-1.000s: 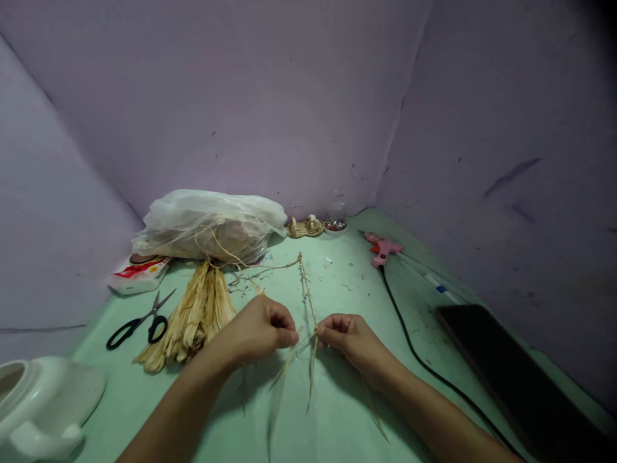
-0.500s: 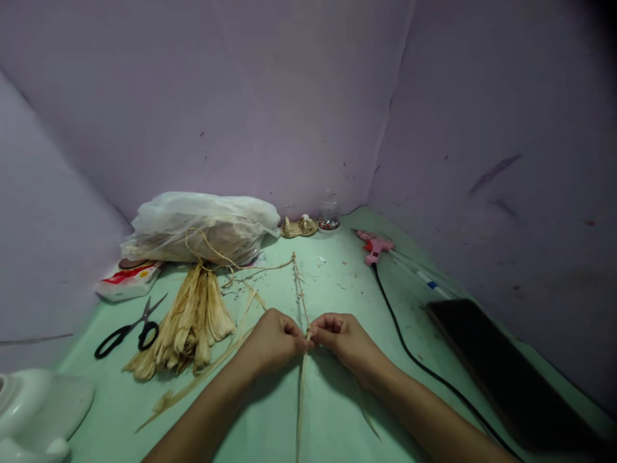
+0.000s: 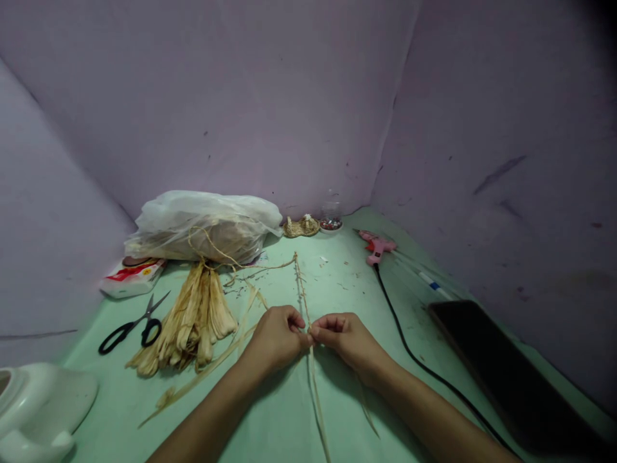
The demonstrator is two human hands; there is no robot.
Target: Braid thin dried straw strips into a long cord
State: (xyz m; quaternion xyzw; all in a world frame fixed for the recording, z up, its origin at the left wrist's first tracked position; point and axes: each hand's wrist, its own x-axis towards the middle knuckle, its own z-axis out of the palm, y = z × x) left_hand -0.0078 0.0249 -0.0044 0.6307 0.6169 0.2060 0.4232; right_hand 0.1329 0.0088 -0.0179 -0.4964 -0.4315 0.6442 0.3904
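Cord (image 3: 303, 290): thin, straw-coloured and twisted, with short fibre ends poking out along its length; it runs from the fingertips toward twelve o'clock, nearly straight, to a small knot-like tip.
Loose strip (image 3: 317, 402): flat, pale and untwisted, hanging from the pinch point toward six o'clock and leaving the view; a finer strand lies near five o'clock.
Side string (image 3: 265, 266): a slim length joining the cord's far tip and curving toward ten o'clock, to the neck of the fibre bundle (image 3: 190, 321).
Right hand (image 3: 351, 342): thumb and forefinger closed in a pinch on the near end of the cord, the other fingers curled in.
Left hand (image 3: 278, 339): fingers curled, thumb tip at the same spot on the cord; whether it pinches a strand I cannot tell.
Bundle: dry, yellow-brown, tied at the top and fanned out, at nine o'clock from the hands, black-handled scissors (image 3: 132, 325) just beyond it.
Stray strips (image 3: 207, 372): pale and frayed, at eight o'clock, near the left forearm.
Farther out: plastic bag (image 3: 207, 222) at ten to eleven o'clock; pink glue gun (image 3: 380, 246) at one; dark slab (image 3: 506, 379) at four.
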